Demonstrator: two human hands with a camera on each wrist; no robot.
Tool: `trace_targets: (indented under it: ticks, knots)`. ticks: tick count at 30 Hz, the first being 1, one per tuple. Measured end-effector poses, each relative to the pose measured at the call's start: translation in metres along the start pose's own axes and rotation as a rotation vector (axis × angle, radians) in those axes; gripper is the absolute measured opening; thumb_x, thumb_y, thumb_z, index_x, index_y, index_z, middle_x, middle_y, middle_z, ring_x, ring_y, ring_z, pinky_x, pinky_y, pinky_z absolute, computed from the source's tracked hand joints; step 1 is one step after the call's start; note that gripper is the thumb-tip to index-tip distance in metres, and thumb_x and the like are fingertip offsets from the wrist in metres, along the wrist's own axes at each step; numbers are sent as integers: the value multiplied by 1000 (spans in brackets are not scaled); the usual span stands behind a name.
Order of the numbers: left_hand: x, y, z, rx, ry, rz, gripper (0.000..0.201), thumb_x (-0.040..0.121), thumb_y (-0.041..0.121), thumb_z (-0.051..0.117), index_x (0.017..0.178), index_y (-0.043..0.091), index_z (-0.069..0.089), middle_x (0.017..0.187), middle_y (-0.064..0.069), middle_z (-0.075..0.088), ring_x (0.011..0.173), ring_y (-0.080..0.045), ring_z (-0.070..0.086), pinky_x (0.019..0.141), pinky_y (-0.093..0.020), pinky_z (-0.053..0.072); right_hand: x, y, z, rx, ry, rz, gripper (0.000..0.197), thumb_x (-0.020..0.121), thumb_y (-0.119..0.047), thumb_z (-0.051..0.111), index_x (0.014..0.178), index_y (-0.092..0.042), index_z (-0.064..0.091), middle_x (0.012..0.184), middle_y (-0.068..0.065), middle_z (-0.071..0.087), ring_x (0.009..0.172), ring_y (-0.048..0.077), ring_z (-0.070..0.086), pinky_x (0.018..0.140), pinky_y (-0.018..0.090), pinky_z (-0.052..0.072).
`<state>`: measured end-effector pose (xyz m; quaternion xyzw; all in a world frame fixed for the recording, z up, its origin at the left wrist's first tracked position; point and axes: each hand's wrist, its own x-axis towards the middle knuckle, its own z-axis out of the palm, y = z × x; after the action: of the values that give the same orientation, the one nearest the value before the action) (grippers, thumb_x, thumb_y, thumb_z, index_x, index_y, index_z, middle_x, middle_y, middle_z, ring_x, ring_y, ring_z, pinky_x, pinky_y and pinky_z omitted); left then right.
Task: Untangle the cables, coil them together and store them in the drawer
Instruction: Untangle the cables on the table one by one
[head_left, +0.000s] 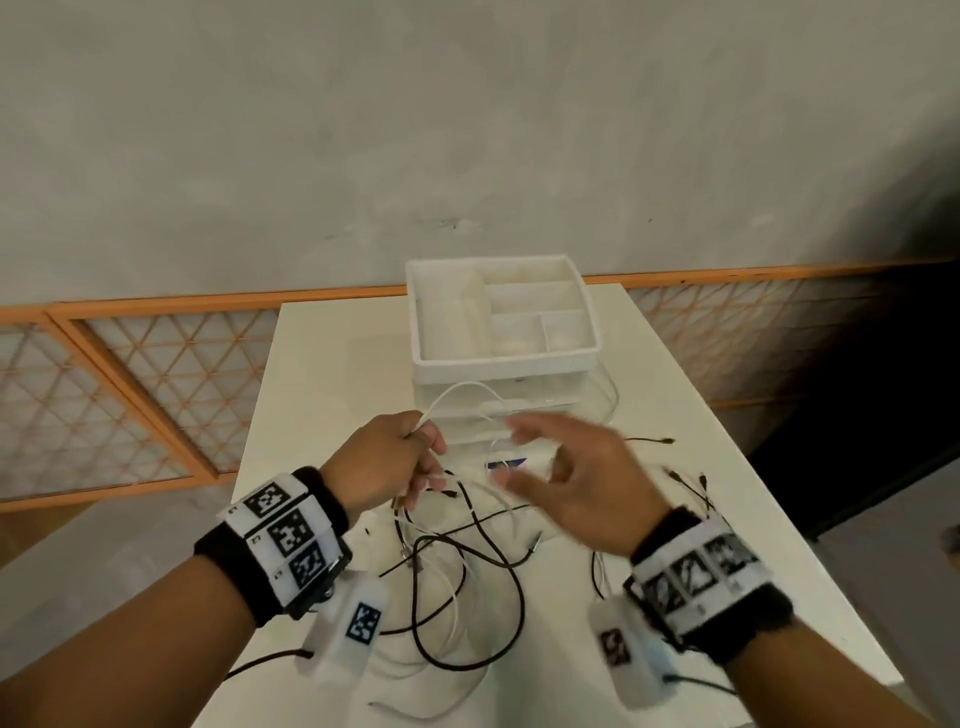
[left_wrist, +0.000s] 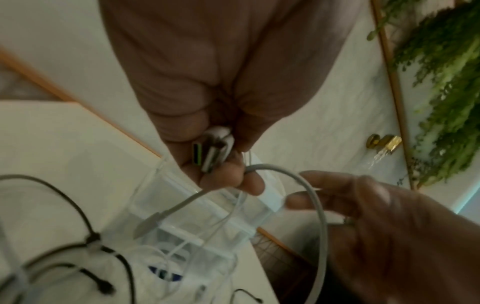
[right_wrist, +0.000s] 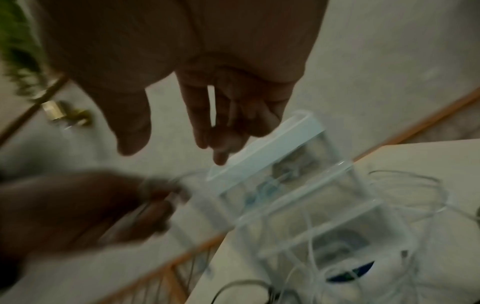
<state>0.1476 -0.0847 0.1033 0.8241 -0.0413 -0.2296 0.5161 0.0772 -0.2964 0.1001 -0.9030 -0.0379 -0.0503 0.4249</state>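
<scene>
A tangle of black cables (head_left: 467, 587) and thin white cables (head_left: 457, 623) lies on the white table (head_left: 322, 374) in front of a clear drawer unit (head_left: 504, 400). My left hand (head_left: 395, 457) grips a white cable (head_left: 457, 392) above the tangle. The left wrist view shows its fingers curled round the cable's USB plug (left_wrist: 207, 152) and a loop of grey-white cord (left_wrist: 309, 191). My right hand (head_left: 566, 478) hovers just to the right, blurred, fingers spread and holding nothing; the right wrist view shows its fingers (right_wrist: 197, 115) straight.
A white divided tray (head_left: 498, 312) sits on top of the drawer unit. Loose black cable ends (head_left: 691, 483) lie at the table's right side. An orange lattice rail (head_left: 130, 384) runs behind the table. The table's right edge drops to a dark floor.
</scene>
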Motion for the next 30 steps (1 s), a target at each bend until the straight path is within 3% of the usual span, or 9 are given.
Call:
trace_targets:
  ticks: [2, 5, 8, 12, 17, 21, 24, 26, 30]
  knots:
    - [-3, 7, 7, -61, -36, 27, 29, 105, 14, 36, 96, 0, 60, 67, -13, 68, 42, -19, 50, 40, -19, 37, -12, -9, 27, -128, -134, -78, 25, 87, -49, 66, 106, -32, 68, 88, -13, 67, 57, -5, 50, 65, 23, 47]
    - [-10, 7, 8, -118, -92, 81, 30, 106, 18, 37, 99, 2, 61, 71, -10, 70, 50, -15, 49, 42, -21, 37, -11, -3, 26, -10, -46, -93, 23, 97, -31, 60, 82, -16, 71, 62, 3, 63, 54, 13, 55, 60, 38, 51]
    - [-19, -5, 6, -44, -144, 158, 33, 107, 28, 36, 99, 12, 63, 75, -4, 71, 68, -15, 49, 50, -25, 36, -9, -5, 6, 126, -61, -14, 17, 94, -32, 65, 95, -23, 80, 62, 4, 67, 55, 7, 59, 57, 20, 48]
    - [-29, -17, 8, -134, -189, 124, 35, 107, 32, 35, 100, 12, 63, 68, -4, 61, 62, -12, 55, 52, -22, 41, -8, -2, -1, 150, -68, 34, 15, 91, -35, 67, 100, -32, 78, 57, -11, 65, 54, -3, 57, 57, 8, 43]
    - [-39, -22, 6, -169, -284, 94, 38, 105, 39, 37, 109, 8, 60, 67, -6, 53, 47, -16, 41, 44, -22, 32, -4, -2, 3, 202, -30, 103, 28, 87, -31, 73, 115, -35, 72, 71, -18, 66, 53, -1, 60, 56, 10, 45]
    - [-43, -19, 3, -111, -233, 105, 47, 102, 44, 41, 94, 7, 68, 59, 6, 37, 48, -10, 27, 42, -18, 24, -2, -5, 7, 165, -136, 130, 68, 78, -35, 81, 132, -57, 47, 74, 0, 53, 66, 28, 67, 66, 35, 57]
    - [-46, -12, -4, 58, -180, 247, 46, 100, 42, 46, 75, 13, 70, 54, 14, 40, 48, -6, 35, 47, -16, 32, -5, -13, 20, 95, -288, 95, 33, 84, -29, 75, 113, -42, 65, 71, 14, 61, 62, 27, 71, 65, 41, 61]
    - [-50, -6, -14, 81, -182, 326, 42, 99, 42, 49, 74, 16, 71, 56, 11, 42, 50, -8, 37, 51, -17, 35, -4, -15, 26, -24, -363, 133, 7, 88, -20, 68, 92, -25, 71, 68, 3, 67, 62, 24, 72, 66, 40, 62]
    - [-57, -2, -37, 153, -193, 397, 42, 99, 47, 45, 72, 19, 62, 64, 3, 52, 58, -11, 49, 59, -21, 46, 6, 15, 11, -305, -395, 397, 11, 90, -28, 69, 80, -22, 69, 69, -2, 68, 52, 12, 69, 50, 22, 54]
